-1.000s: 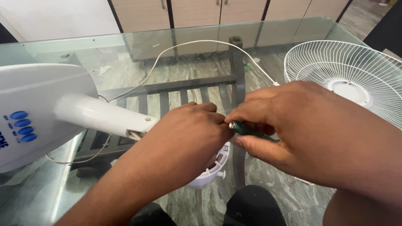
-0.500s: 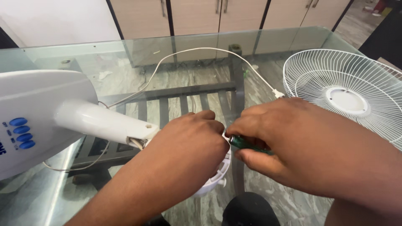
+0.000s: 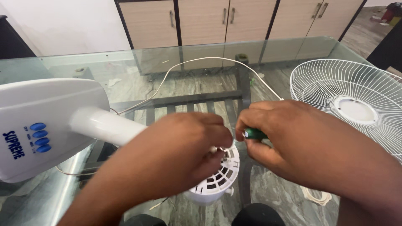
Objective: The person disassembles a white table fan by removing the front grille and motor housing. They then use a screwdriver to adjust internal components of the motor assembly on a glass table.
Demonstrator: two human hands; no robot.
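The left hand (image 3: 184, 150) is curled over the top of a white fan motor housing (image 3: 217, 178), fingers bent and closed around it so that most of the housing's upper side is hidden; only its slotted rear end shows below the knuckles. The right hand (image 3: 305, 142) is closed in a pinch on a green-handled screwdriver (image 3: 254, 134), thumb and fingers wrapped about the handle, with the tip pointing toward the housing, just beside the left hand's fingertips. The housing sits at the end of a white fan neck (image 3: 104, 125) that runs left to the fan's base (image 3: 46, 121), which carries a row of blue buttons (image 3: 38, 137). All of it lies on a glass table (image 3: 201, 54). A white wire fan guard (image 3: 356, 104) rests to the right, and a thin white cord (image 3: 188, 62) loops across the glass behind the hands.
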